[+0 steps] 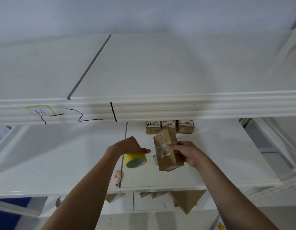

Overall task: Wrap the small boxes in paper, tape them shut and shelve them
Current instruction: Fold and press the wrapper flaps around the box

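Wrapped box (167, 153), paper-covered and taped, stands on the middle shelf (210, 163), gripped by the right hand (188, 152), its fingers (173, 146) curled over the tape seam, probably to press it flat. Left hand (129, 146) holds the yellow tape roll (135, 160) just left of those fingers, ready for another strip. Finished boxes (169, 127) lie behind; a cutter (117, 177) lies nearer.

A stockroom: marked white shelving (144, 110) (labelled parcels (169, 127) behind).

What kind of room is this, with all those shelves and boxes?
Probably a storeroom or packing room. White shelves carry handwritten markings, small labelled boxes sit in a row at the back, and a roll of yellow tape lies beside the wrapped box being handled.
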### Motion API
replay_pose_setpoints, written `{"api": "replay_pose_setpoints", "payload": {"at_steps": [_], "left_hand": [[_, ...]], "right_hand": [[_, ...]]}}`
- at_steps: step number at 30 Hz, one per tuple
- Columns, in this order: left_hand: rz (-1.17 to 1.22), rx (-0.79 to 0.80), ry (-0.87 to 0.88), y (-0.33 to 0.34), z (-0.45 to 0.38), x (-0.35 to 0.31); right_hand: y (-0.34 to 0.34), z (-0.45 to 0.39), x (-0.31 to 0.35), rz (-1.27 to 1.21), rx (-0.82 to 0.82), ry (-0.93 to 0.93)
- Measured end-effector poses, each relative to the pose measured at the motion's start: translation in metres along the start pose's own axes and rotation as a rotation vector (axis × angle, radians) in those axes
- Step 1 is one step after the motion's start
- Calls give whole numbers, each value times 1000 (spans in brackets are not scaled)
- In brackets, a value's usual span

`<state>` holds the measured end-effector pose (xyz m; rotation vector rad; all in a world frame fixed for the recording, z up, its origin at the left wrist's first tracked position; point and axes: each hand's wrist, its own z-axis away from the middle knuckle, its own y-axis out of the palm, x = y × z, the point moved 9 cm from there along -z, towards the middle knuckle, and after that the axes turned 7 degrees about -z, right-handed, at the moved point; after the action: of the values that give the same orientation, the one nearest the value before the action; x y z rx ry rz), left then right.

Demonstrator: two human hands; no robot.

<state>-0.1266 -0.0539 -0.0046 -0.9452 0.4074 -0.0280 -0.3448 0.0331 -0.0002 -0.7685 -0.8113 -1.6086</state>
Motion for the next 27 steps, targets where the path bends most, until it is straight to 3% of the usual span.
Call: {"api": "replay_pose_setpoints", "payload": {"at_steps": [11,22,27], "left_hand": [[-22,17,-42,4,-4,4],[220,27,93,3,3,-13],[230,-26,132,-7,6,-21]], "right_hand": [[14,8,10,-97,111,-14],[32,23,0,-304,247,19],[31,23,-8,-416,198,76]]}}
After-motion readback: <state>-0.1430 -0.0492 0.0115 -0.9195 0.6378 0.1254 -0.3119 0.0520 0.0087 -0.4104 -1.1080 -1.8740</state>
